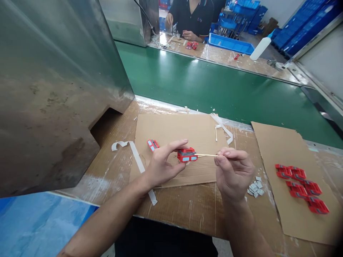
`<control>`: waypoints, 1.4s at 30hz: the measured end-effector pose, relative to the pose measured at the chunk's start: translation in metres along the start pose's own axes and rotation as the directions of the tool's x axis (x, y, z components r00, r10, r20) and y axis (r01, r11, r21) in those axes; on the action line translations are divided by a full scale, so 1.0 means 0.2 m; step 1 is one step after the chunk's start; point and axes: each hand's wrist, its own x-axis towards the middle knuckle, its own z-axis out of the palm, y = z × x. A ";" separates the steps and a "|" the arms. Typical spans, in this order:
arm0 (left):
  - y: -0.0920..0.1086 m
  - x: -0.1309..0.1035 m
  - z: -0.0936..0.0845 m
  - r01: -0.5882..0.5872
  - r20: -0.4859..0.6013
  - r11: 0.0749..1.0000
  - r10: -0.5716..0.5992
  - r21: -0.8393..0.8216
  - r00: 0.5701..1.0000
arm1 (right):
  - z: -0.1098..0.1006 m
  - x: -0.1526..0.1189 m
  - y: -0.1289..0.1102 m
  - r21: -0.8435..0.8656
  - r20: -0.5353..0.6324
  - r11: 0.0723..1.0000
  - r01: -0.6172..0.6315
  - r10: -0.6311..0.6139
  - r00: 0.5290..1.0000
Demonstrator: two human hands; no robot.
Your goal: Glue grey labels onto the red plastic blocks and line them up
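Between the thumb and fingers of my left hand (pixel 167 160) is a small red toy vehicle part (pixel 187 155) with light blue windows and a grey band. My right hand (pixel 234 171) pinches a thin cotton swab (pixel 207 155), whose far end meets the right side of the red part. Behind my left hand, a second red part (pixel 152 144) with blue windows lies on the cardboard sheet (pixel 166 126), partly covered by my fingers. Just right of my right hand sits a small heap of grey-white square pieces (pixel 255 187).
Several red parts (pixel 297 173) rest on another cardboard sheet (pixel 292 217) at right. White tape strips (pixel 138 159) lie left and at the back right. A green conveyor belt (pixel 203 78) crosses behind, with a co-worker (pixel 191 18) beyond. A metal housing (pixel 53 89) blocks the left.
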 end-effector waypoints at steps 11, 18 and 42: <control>0.02 0.00 0.01 -0.037 0.034 0.999 0.036 0.019 0.999 | 0.03 0.00 0.00 -0.152 0.062 0.985 0.085 -0.077 0.995; 0.00 -0.01 0.01 -0.034 0.039 0.999 0.033 0.019 0.999 | 0.03 0.00 -0.01 -0.235 0.144 0.959 0.157 -0.125 0.982; 0.00 -0.02 0.00 -0.006 0.065 0.999 0.004 0.039 0.998 | 0.02 -0.01 -0.02 -0.288 0.191 0.932 0.219 -0.168 0.967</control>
